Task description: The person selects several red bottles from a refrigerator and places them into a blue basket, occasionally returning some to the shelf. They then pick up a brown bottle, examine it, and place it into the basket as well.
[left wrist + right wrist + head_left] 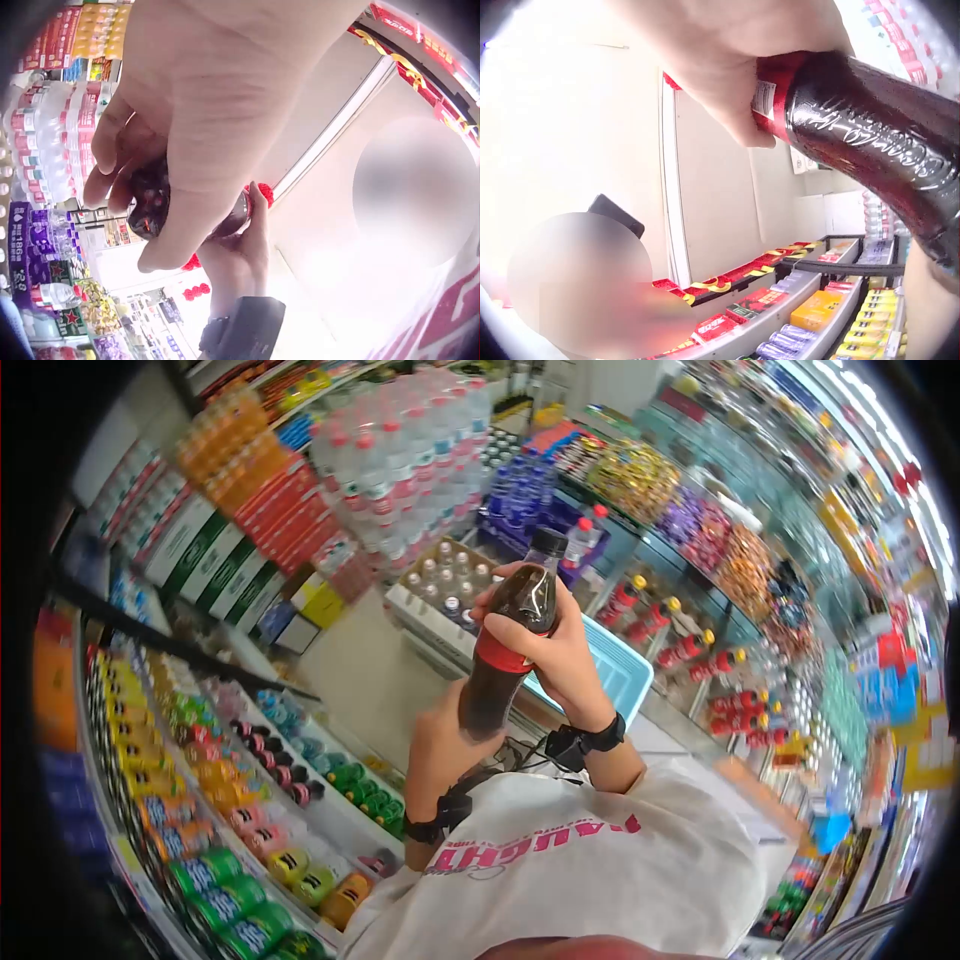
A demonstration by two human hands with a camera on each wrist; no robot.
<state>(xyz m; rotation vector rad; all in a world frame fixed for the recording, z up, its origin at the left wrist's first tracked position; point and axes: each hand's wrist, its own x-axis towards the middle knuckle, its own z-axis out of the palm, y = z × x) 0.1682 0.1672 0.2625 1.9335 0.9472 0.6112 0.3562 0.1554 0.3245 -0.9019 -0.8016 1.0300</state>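
A dark drink bottle with a red label (500, 655) and black cap is held tilted before the white shirt. My right hand (565, 650) grips it around the label and shoulder, thumb across the front. Around the lower end is my left hand (440, 740), its fingers mostly hidden in the head view. The left wrist view shows that hand (217, 112) with fingers curled round the dark bottle end (150, 199). Seen from the right wrist, my right hand (750, 52) wraps the red label and the embossed dark body (877, 131) shows beside it.
Beyond the hands stand an open carton of bottles (425, 610), a light blue tray (620, 665) and wrapped water packs (400, 470). Shelves of drinks (230, 900) line the left. A glass counter with candy (640, 475) and red-labelled bottles (655, 618) runs along the right.
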